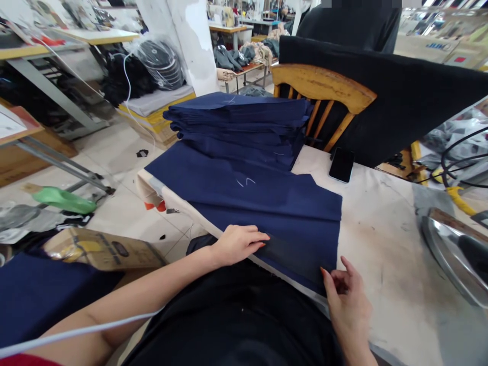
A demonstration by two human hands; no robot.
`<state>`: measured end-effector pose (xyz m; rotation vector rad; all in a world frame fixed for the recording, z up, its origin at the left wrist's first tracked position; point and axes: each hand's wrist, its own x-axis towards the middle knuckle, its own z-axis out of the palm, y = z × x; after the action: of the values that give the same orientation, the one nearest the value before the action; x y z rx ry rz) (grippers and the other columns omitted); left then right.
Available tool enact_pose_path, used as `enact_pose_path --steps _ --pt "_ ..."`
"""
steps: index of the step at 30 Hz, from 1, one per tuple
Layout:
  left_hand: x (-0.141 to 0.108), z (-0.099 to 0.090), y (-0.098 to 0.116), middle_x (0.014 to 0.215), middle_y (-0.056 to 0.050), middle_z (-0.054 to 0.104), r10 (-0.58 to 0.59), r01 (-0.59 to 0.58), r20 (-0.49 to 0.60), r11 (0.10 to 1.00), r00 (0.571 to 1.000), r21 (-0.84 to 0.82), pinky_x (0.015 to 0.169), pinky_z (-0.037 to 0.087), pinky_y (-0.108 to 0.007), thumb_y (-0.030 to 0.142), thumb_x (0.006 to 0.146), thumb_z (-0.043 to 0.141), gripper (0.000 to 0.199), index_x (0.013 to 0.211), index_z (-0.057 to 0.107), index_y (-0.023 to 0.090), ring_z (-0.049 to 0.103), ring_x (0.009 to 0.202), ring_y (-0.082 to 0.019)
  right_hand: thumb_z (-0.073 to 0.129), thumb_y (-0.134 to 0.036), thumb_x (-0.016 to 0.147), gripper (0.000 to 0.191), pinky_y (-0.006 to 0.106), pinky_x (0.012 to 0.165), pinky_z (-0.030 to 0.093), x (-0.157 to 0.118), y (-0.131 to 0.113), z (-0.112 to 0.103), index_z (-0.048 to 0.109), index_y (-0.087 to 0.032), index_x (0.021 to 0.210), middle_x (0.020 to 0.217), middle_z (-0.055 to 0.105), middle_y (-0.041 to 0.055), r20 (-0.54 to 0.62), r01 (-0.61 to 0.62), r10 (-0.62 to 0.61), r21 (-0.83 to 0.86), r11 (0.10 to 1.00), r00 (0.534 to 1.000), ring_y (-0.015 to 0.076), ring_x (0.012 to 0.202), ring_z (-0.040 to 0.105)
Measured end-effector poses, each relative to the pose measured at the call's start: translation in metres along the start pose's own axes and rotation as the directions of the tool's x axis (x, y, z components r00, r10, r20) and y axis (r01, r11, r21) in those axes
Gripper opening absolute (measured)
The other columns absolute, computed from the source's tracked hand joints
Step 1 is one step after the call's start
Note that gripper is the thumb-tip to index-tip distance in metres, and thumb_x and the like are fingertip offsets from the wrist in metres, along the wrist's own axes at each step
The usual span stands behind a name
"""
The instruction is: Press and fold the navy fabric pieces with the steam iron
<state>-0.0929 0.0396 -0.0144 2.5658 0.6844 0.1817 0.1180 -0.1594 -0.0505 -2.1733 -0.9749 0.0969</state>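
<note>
A navy blue fabric panel (229, 178) with white chalk marks lies spread over the pale cloth-covered table (373, 244). Along its near edge runs a darker strip (293, 251). My left hand (240, 244) rests on that near edge, fingers stretched over the strip's left end. At the panel's right corner is my right hand (346, 295), its thumb by the strip's end and its fingers apart and slightly curled. Behind the panel stands a folded stack of navy fabric (240, 117).
An iron (457, 254) stands at the table's right side. A phone (341, 164) lies near the far edge, before a wooden chair (324, 84) and black cloth (412, 96). Cardboard box (110, 249) on the left; a person (346, 25) sits beyond.
</note>
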Motion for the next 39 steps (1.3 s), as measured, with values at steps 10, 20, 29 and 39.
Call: enact_pose_path --steps 10,20,29,39 --pt "0.013 -0.01 -0.011 0.091 0.0 0.06 0.092 -0.087 -0.09 0.994 0.992 0.064 0.065 0.04 -0.017 0.023 0.092 0.043 0.024 0.104 0.064 0.026 0.059 0.082 -0.01 0.059 -0.062 0.073 0.077 0.035 0.071 0.045 0.002 0.004 0.0 0.043 -0.015 0.132 0.087 0.06 0.0056 -0.072 -0.04 0.037 -0.041 0.998 0.997 0.0203 0.076 0.056" --pt "0.195 -0.022 -0.002 0.105 -0.01 0.06 -0.041 0.036 0.006 0.934 0.999 0.356 0.067 0.047 -0.029 0.024 0.09 0.048 0.022 0.101 0.063 0.013 0.063 0.089 -0.022 0.059 -0.063 0.072 0.08 0.037 0.065 0.048 0.002 0.025 0.014 0.045 -0.011 0.131 0.083 0.059 0.0082 -0.171 0.036 -0.022 0.08 0.996 0.985 0.0214 0.07 0.057" --pt "0.214 -0.01 0.002 0.103 -0.015 0.061 -0.08 0.098 -0.059 0.894 0.995 0.436 0.074 0.047 -0.034 0.007 0.084 0.045 0.022 0.1 0.061 0.006 0.06 0.091 -0.025 0.063 -0.055 0.074 0.073 0.034 0.065 0.05 0.001 0.034 0.01 0.045 -0.012 0.13 0.088 0.06 0.0086 -0.076 0.076 -0.074 0.033 0.997 0.994 0.0208 0.075 0.059" --pt "0.118 -0.028 0.059 0.096 -0.006 0.058 0.302 -0.221 -0.135 0.88 0.944 0.421 0.076 0.039 -0.03 0.011 0.092 0.034 0.021 0.1 0.053 0.012 0.053 0.085 -0.018 0.053 -0.056 0.08 0.066 0.035 0.071 0.048 0.005 0.021 0.009 0.045 -0.012 0.128 0.087 0.057 0.0068 -0.084 0.096 -0.092 0.044 0.994 0.992 0.0192 0.076 0.055"
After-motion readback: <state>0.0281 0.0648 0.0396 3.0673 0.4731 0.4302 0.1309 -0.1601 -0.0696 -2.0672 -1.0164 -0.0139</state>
